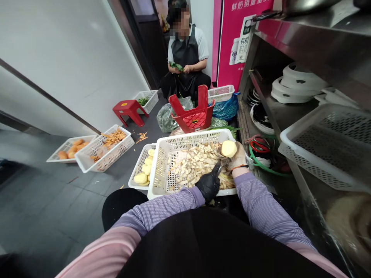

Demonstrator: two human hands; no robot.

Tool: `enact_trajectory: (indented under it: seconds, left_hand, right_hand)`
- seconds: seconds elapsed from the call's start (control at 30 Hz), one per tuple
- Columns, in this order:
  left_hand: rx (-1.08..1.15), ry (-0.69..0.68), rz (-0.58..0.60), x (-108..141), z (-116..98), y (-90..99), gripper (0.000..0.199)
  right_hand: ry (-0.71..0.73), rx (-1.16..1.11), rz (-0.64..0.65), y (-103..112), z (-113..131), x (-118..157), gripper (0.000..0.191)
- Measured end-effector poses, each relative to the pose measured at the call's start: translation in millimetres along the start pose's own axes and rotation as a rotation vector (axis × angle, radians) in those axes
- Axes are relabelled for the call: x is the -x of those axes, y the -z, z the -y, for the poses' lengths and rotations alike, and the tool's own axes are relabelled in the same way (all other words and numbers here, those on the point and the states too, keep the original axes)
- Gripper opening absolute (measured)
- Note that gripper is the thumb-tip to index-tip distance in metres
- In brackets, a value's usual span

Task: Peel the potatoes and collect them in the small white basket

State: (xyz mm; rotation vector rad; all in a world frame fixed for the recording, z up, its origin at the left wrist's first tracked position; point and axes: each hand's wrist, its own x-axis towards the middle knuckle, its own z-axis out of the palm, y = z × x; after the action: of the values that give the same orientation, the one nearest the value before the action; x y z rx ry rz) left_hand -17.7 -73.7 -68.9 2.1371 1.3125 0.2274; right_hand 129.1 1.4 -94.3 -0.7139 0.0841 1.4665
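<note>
My left hand (pixel 208 186), in a black glove, is closed round a small tool with a shiny metal end (pixel 219 169); most of it is hidden by the fingers. A partly peeled potato (pixel 228 148) is gripped in my right hand (pixel 239 156), which wears a pale, soiled glove. Its pale cut face points up and away from me. Both hands are over the right side of a large white perforated basket (pixel 162 170). Potato peelings (pixel 194 164) lie spread in that basket. Peeled potatoes (pixel 141 178) sit in a lower white tray (pixel 131 179) against its left side.
Left stand a basket (pixel 108 161) of orange peelings and a tray with orange vegetables (pixel 72 150). Beyond are a red stool (pixel 127 108), an upturned red stool (pixel 194 117) and bagged greens (pixel 171 116). A co-worker (pixel 187 54) holds leafy greens. Metal shelving (pixel 290 131) borders the right.
</note>
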Motion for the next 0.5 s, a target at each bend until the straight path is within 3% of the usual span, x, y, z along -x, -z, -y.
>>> enact_trajectory:
  seconds: [0.1, 0.17, 0.3, 0.4, 0.5]
  left_hand:
    - [-0.002, 0.012, -0.099, -16.6, -1.3, 18.9, 0.064]
    - [-0.039, 0.016, -0.103, -28.3, -4.8, 26.7, 0.067]
    - [-0.093, 0.021, 0.039, -20.2, -9.0, 3.9, 0.076]
    - [-0.058, 0.043, 0.062, -2.5, -6.3, -15.8, 0.071]
    - [-0.018, 0.067, -0.005, 2.7, -1.9, -7.8, 0.063]
  right_hand:
    - [-0.057, 0.0, -0.029, -1.8, 2.7, -0.4, 0.029]
    - [-0.035, -0.018, -0.061, -3.2, 2.9, -0.5, 0.027]
    - [0.019, -0.04, -0.145, -0.7, 3.5, -4.1, 0.033]
    - [0.097, -0.048, -0.223, 2.0, 4.1, -7.3, 0.034]
    - [0.037, -0.059, -0.132, 1.5, 4.7, -7.1, 0.035]
